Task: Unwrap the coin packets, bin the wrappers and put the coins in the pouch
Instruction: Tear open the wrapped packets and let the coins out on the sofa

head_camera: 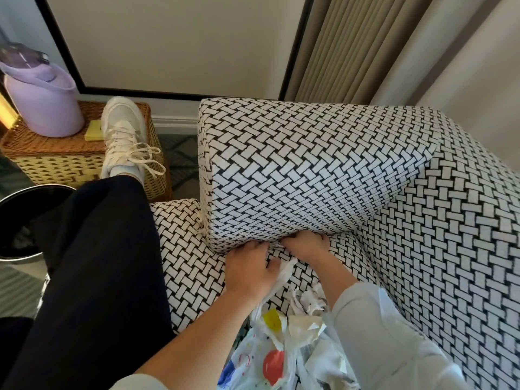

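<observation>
Seated person at a basket-weave armchair, seen from above; all positions are given from the armrest (309,164).

- Seat cushion (191,266): directly below the armrest, in the same black-and-white weave.
- Trouser leg (98,263): dark, stretched out left of the armrest.
- Curtain (351,46): beige, pleated, hanging behind the armrest.
- Wicker basket (56,161): well to the left of the armrest. It carries a lilac tub (42,102) and a white shoe (123,130) resting on its lid.
- Bin (25,192): far left of the armrest, below the basket, round with a metal rim and a dark inside.
- Printed plastic bag (261,358): below the armrest, on the lap side of the seat.
- Left hand (249,266) and right hand (306,244): close together at the seam under the armrest's lower edge. The left hand's fingers are curled onto the cushion and the right hand's fingertips are tucked into the crevice. Whether either grips anything cannot be told.
- Crumpled paper wrappers (308,301): just below the right hand, above the bag.
- Yellow sponge (94,130): on the basket lid, between tub and shoe.
</observation>
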A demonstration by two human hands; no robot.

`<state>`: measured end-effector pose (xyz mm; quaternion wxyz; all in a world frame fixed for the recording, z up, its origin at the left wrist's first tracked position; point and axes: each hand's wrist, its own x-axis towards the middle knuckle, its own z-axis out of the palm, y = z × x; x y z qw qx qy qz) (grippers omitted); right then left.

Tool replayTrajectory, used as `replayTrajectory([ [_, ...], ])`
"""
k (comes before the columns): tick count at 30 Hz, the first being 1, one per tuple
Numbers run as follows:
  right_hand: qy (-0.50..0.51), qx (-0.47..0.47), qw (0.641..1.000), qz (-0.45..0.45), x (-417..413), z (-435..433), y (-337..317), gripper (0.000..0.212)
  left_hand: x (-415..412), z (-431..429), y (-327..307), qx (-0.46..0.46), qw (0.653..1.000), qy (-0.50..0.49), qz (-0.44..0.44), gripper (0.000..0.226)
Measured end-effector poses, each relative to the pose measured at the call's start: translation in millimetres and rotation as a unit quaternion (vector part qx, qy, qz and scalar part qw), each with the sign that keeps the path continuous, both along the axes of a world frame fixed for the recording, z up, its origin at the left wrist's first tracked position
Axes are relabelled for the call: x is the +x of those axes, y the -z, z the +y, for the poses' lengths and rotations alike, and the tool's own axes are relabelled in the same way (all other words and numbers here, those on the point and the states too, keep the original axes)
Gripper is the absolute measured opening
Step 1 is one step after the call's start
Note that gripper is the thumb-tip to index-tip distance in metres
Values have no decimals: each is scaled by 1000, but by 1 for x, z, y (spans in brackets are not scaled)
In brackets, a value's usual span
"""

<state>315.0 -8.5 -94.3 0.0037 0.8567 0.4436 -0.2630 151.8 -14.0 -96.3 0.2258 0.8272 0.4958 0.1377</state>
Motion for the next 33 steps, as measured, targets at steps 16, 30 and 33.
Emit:
replayTrajectory([
  [16,12,55,995,-82,-15,-7,-3,38,1,0,6,-52,998,26,41,49],
  [30,200,273,900,276,-14,-44,-37,28,-3,1,4,-78,994,58,56,54],
  [33,149,222,927,262,-7,-57,-55,28,-4,1,0,-91,992,60,56,53],
])
